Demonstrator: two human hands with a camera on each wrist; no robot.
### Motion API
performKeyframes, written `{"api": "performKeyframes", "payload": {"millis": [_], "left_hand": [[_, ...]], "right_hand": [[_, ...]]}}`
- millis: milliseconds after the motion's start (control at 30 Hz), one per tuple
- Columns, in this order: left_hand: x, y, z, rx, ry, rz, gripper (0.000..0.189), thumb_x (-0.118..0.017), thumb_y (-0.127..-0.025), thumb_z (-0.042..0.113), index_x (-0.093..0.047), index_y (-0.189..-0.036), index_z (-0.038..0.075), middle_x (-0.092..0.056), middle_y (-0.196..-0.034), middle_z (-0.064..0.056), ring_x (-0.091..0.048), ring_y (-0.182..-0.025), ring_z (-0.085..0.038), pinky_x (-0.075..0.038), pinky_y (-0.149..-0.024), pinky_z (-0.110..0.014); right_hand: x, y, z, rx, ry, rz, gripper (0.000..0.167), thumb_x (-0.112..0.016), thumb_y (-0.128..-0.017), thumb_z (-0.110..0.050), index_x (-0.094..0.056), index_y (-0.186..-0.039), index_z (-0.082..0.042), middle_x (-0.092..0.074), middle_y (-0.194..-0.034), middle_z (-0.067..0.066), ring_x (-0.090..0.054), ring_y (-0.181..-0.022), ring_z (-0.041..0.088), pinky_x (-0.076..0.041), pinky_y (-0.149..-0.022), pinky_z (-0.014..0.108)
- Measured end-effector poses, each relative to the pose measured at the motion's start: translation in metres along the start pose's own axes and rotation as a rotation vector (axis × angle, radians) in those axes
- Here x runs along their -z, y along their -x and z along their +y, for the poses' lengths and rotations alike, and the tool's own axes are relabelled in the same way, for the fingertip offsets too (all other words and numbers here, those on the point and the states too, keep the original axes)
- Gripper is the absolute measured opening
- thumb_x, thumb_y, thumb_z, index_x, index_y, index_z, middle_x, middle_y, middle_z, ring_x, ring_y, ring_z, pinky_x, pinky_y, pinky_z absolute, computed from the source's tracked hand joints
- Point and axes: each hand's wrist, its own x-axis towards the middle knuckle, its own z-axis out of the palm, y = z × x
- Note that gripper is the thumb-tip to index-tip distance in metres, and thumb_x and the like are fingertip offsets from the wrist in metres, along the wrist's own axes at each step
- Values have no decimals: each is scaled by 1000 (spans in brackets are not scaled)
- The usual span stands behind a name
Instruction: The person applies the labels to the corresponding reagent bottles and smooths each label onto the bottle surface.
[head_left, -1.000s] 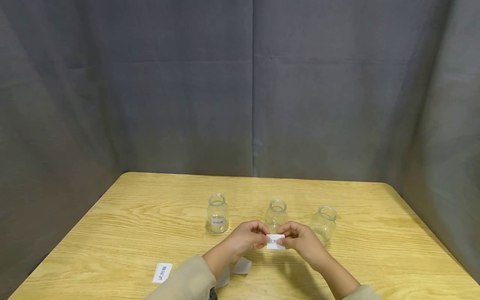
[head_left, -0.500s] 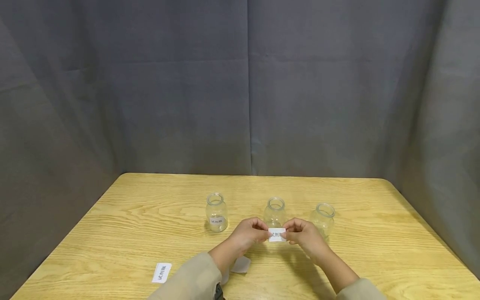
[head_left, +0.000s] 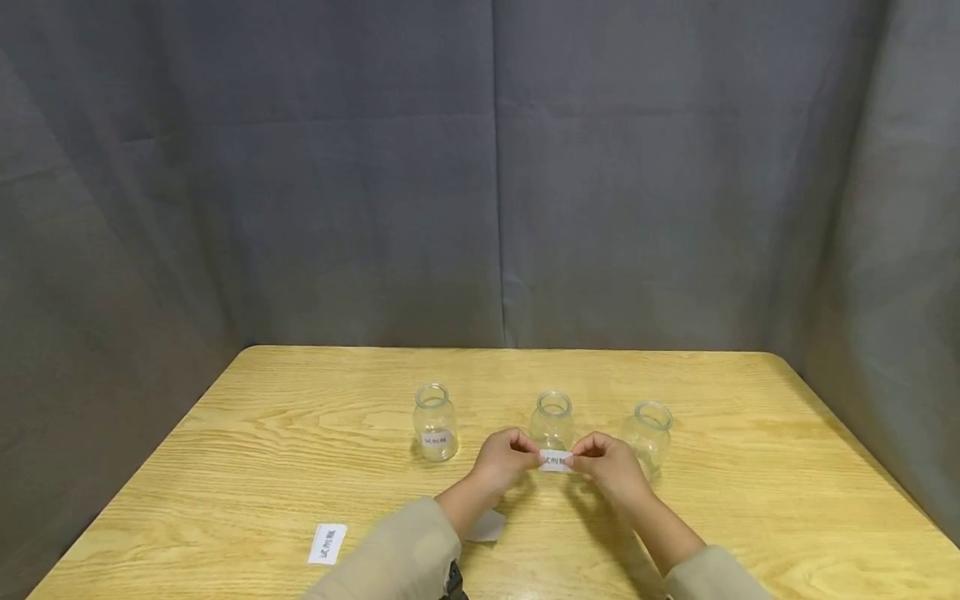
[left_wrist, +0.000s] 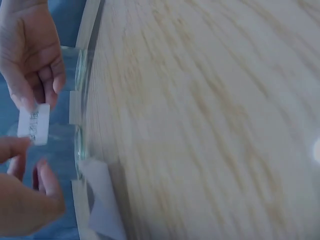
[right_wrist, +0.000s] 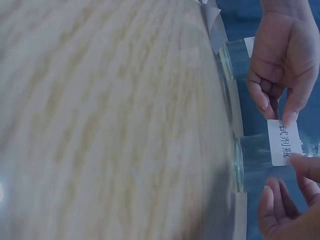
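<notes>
Before the middle jar [head_left: 552,427], the fingers of the left hand [head_left: 501,460] and right hand [head_left: 609,468] pinch 1 white label [head_left: 555,461] at opposite ends; whether it touches glass, I cannot tell. 2 other jars flank it: the right jar [head_left: 647,439], partly behind the right hand, and the labelled left jar [head_left: 435,419], apart. 1 loose label [head_left: 327,543] and a paper scrap [head_left: 487,527] lie nearer. Desk [head_left: 780,492] surface extends rightward to its edge; grey curtain [head_left: 637,183] rises behind.
</notes>
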Motion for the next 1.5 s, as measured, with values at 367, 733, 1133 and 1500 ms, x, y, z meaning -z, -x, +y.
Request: {"api": "performKeyframes", "payload": {"millis": [367,733,1133,1500], "left_hand": [[-4,-4,-1,-7,-37,51,7,-63,-75,1,-56,-75,2,-51,-73,-3,-46,-65,-14,-38,-56,-23],[-1,-12,-4,-85,-111,69,8,-64,-74,4,-57,-71,5,-50,-117,-12,-41,-110,-36,-36,-87,-46],[2,-17,-8,-87,-123,57,7,-65,-75,6,-59,-73,4,-53,-114,-10,-46,-105,-32,-44,-79,-32],[14,-22,-5,-127,-170,-22,43,-73,-67,11,-51,-102,0,-54,-94,-6,-52,-87,-21,-46,-72,-27]], "right_hand": [[-4,-7,4,-12,-6,47,9,-63,-75,0,-54,-72,-1,-53,-73,6,-46,-67,16,-41,-61,28],[-4,-12,3,21,9,31,11,-62,-76,-1,-53,-71,-6,-55,-79,7,-51,-75,18,-43,-68,31],[-3,-14,4,56,14,26,15,-62,-74,3,-50,-83,3,-54,-90,12,-53,-82,21,-46,-71,30],[-1,-18,3,95,111,-87,61,-69,-71,-11,-42,-122,6,-48,-114,25,-51,-97,36,-47,-73,36]]}}
